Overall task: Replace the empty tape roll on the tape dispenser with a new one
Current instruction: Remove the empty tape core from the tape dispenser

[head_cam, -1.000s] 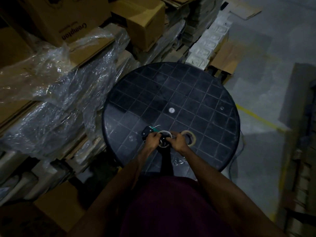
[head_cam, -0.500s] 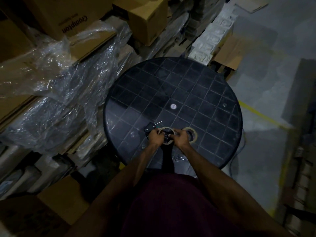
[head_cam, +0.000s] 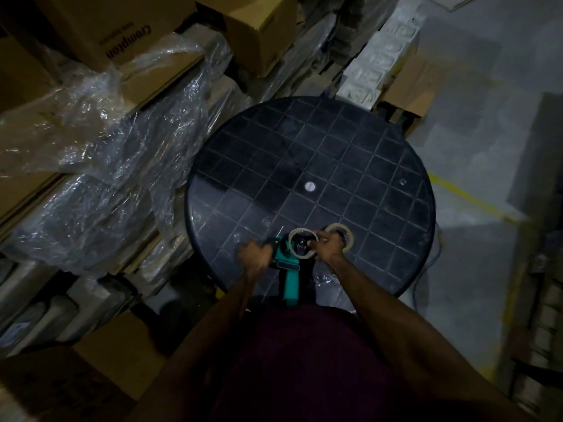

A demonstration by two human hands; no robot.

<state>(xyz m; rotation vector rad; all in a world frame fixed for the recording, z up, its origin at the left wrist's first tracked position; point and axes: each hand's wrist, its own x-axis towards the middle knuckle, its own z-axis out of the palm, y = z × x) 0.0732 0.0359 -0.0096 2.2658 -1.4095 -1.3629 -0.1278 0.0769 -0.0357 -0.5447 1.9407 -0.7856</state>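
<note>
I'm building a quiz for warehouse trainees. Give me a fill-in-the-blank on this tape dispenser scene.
1. The tape dispenser has a ____ coloured body.
2. The dark table has a ____ top.
3. The thin ring sits on the dispenser's hub, gripped by the ____ hand.
4. The other tape roll lies on the table to the ____ of the dispenser.

Missing words: teal; round; right; right

Round black table [head_cam: 310, 147] (grid-patterned top): teal tape dispenser [head_cam: 288, 269], tape roll [head_cam: 342, 234] near front edge.

matt grid-scored table [head_cam: 350, 153] – glossy crinkled plastic wrap [head_cam: 100, 141] – cardboard boxes [head_cam: 259, 28]
</note>
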